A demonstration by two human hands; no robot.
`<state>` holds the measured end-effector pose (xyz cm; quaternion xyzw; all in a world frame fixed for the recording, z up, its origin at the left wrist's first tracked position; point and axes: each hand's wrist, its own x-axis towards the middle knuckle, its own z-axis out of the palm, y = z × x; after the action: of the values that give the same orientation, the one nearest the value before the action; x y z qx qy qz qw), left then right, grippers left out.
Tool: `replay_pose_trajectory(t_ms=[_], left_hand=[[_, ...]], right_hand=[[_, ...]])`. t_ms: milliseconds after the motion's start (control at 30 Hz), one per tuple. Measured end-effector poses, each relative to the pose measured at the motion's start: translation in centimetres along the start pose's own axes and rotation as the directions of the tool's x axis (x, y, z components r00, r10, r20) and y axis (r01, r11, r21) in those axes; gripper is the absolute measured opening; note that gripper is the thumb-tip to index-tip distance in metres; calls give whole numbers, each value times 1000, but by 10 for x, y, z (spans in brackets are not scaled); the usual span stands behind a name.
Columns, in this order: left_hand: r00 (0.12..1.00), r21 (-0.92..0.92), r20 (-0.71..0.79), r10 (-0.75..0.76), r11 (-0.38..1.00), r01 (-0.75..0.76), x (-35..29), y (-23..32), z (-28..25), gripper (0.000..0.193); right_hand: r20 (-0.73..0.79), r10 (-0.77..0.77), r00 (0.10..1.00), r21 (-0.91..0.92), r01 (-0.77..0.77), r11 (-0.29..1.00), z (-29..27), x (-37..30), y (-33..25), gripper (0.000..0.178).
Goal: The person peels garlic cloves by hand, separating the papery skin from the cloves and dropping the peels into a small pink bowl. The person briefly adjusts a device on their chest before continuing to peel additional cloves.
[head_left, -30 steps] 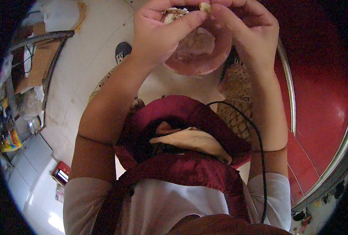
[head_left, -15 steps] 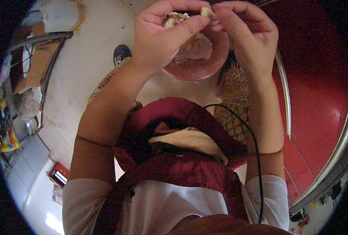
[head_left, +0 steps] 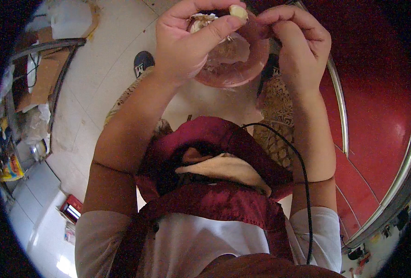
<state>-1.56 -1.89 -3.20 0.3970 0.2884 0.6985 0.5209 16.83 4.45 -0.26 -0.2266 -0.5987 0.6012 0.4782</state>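
My left hand pinches a pale garlic clove between thumb and forefinger. A partly broken garlic bulb with papery white skin rests inside the same hand, behind the thumb. To the right of the clove, and apart from it, is my right hand, its thumb and forefinger pressed together. Whether a scrap of skin is caught between those fingertips is too small to make out. Below both hands a pinkish bowl holds something thin and translucent, with brownish bits; my left hand covers its left side.
Red glossy cabinet panels with metal trim stand close on the right. At the left is a dark-framed rack with cardboard and plastic bags. A black cable hangs across my burgundy apron. My shoe rests on the tiled floor.
My right hand has come away from the clove, a little to the right. The clove and my left hand have shifted slightly left, and the clove shows more plainly.
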Motion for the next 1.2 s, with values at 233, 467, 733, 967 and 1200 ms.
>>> replay_pose_trajectory(t_ms=[233,467,733,967,1200], left_hand=[[999,31,25,32,999,-33,-6,6,2,24],[996,65,55,66,996,-69,-9,8,6,22],[987,139,100,127,980,-140,-8,3,3,22],[992,132,85,94,986,-104,-18,12,22,22],[983,343,104,150,923,-177,-8,10,4,19]], right_hand=[[-51,152,987,-49,-155,987,17,-4,-11,7],[-85,236,968,81,-229,970,17,-11,-10,7],[-117,249,962,-2,-251,968,15,-13,-16,7],[-119,268,956,40,-265,963,10,-24,-24,7],[-117,178,977,-302,-206,931,9,-11,-13,14]])
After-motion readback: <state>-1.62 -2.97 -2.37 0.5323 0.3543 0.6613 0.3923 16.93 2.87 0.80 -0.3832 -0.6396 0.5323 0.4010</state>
